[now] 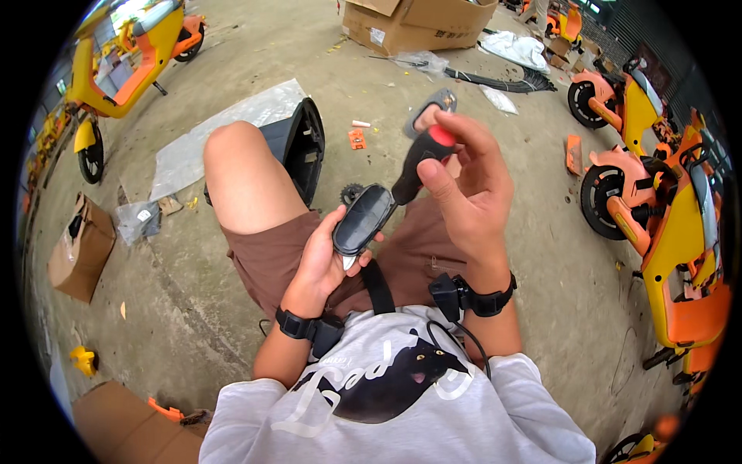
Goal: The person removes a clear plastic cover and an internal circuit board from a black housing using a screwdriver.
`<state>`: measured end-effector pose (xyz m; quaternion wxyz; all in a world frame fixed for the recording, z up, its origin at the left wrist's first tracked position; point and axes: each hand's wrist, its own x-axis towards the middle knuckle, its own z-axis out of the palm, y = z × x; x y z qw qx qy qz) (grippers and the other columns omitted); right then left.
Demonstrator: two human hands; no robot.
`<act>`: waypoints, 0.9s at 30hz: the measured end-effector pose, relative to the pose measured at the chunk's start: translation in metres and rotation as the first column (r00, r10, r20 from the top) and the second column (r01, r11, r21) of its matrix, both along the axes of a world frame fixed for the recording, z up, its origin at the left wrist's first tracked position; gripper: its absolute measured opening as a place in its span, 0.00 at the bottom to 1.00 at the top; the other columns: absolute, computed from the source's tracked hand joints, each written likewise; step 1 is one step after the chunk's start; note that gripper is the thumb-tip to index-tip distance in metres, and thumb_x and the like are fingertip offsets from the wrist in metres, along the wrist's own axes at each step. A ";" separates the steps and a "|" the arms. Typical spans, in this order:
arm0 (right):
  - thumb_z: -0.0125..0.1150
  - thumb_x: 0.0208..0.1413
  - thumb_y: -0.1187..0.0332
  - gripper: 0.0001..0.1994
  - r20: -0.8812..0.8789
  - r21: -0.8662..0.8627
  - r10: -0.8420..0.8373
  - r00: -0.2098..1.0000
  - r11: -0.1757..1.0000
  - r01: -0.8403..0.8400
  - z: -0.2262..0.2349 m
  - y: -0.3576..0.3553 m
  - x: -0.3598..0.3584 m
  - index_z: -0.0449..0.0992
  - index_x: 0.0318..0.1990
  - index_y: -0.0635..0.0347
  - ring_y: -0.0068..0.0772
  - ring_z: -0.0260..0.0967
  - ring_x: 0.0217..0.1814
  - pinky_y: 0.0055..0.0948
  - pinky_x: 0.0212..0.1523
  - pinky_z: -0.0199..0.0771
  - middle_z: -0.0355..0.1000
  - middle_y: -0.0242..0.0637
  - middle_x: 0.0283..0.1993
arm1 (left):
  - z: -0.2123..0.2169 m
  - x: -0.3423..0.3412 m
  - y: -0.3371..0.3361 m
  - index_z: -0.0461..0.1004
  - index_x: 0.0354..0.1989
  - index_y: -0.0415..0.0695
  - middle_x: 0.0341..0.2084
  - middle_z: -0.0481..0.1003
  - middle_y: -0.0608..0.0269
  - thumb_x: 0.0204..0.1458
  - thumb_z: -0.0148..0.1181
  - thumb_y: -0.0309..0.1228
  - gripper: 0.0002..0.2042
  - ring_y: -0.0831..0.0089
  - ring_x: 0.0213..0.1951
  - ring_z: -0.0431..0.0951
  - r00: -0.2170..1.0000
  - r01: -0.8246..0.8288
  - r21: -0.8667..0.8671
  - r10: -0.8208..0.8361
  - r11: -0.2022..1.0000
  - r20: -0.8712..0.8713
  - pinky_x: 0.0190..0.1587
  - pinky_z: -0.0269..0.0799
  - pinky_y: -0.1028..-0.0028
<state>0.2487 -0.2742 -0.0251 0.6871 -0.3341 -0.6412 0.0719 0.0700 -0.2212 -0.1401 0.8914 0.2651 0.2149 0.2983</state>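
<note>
My left hand [318, 259] is closed round a black oval part [363, 220] with a glossy dark face, held above my lap. A small white pointed piece [349, 261] sticks out under its lower end. In my right hand [475, 197] is a screwdriver [417, 164] with a black handle and a red end cap. It tilts down and left, its shaft meeting the right edge of the oval part; the tip is hidden. Thumb and fingers are on the handle near the cap. A black toothed round part [352, 191] shows just beyond the oval part.
A large black plastic shell [308, 155] lies on clear sheeting [209, 139] beyond my left knee. An orange card [356, 139] is on the concrete floor. Yellow and orange scooters [657, 255] stand at both sides. Cardboard boxes [417, 27] and black cables [502, 81] lie farther off.
</note>
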 end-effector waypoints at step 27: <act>0.50 0.64 0.73 0.16 0.064 0.133 0.003 0.998 0.991 -0.012 0.022 0.001 0.018 0.71 0.57 0.68 0.24 0.70 0.47 0.25 0.49 0.71 0.73 0.44 0.55 | 0.034 -0.024 0.021 0.69 0.50 0.33 0.30 0.78 0.40 0.64 0.40 0.45 0.24 0.64 0.14 0.75 0.996 0.055 0.027 -0.056 0.998 0.064 0.11 0.68 0.75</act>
